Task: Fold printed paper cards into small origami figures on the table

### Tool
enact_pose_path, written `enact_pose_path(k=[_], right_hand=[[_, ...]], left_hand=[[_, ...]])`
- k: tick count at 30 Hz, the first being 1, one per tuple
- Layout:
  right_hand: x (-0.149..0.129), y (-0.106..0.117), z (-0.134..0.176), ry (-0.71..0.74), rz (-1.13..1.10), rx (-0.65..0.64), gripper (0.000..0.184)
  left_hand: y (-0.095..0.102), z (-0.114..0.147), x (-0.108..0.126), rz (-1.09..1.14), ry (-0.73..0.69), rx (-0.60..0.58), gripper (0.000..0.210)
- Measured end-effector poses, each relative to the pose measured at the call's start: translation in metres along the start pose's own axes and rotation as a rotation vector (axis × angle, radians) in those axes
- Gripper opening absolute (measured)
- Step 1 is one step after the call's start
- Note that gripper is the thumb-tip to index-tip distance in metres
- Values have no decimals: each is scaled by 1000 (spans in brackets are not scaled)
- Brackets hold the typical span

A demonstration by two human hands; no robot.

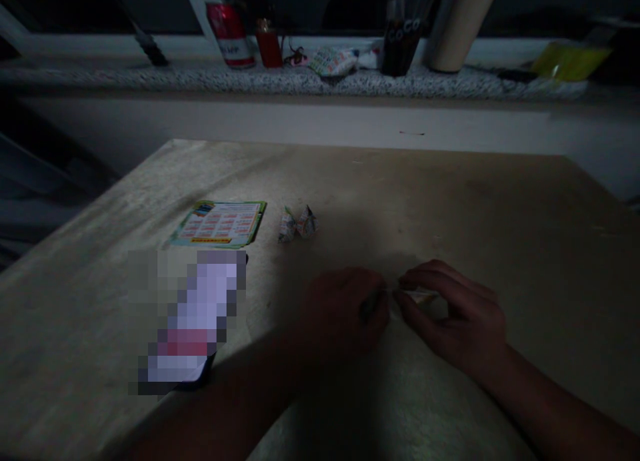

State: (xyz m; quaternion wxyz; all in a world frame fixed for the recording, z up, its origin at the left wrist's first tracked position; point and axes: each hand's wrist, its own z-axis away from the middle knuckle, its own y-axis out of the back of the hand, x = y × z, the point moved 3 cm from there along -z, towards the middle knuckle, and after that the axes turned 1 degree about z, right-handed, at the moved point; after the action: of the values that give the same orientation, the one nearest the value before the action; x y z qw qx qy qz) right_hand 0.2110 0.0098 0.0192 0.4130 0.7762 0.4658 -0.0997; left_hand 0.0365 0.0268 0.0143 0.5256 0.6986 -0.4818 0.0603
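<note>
My left hand lies in deep shadow above the table, its fingers closed at one end of a small, pale piece of paper. At the other end, my right hand pinches the paper between thumb and fingers. The fingertips of both hands nearly meet. Much of the paper is hidden by the fingers, and its exact shape is too dark to make out. Beyond my left hand stand two small folded paper shapes with print on them, side by side.
A stack of printed sheets lies at the left, with a blurred-out phone nearer me. Along the granite windowsill stand a red can, a red lighter, a crumpled wrapper, a dark drink cup and a beige cylinder.
</note>
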Motion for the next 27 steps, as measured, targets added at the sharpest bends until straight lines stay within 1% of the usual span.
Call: enact_pose_path(k=[3, 5, 10, 12, 15, 18, 22, 27], right_hand=[[-4, -1, -2, 67, -1, -3, 20], [-5, -1, -4, 84, 6, -7, 19], [-2, -1, -4, 62, 37, -16, 18], [0, -1, -4, 45, 38, -22, 18], [-1, -1, -4, 25, 49, -21, 16], [-2, 0, -6, 2, 77, -23, 13], [-1, 5, -8, -34, 117, -10, 9], [13, 10, -7, -120, 199, 17, 7]], left_hand=[[-4, 1, 3, 10, -33, -2, 8], [-4, 2, 5, 19, -33, 8, 9], [-1, 3, 6, 59, 30, 19, 15], [-1, 3, 6, 73, 29, 15, 17], [-1, 3, 7, 77, -11, 13, 18], [-2, 3, 7, 101, -91, 20, 18], [0, 5, 5, 174, -197, 60, 15], [4, 7, 1, 177, -184, 32, 15]])
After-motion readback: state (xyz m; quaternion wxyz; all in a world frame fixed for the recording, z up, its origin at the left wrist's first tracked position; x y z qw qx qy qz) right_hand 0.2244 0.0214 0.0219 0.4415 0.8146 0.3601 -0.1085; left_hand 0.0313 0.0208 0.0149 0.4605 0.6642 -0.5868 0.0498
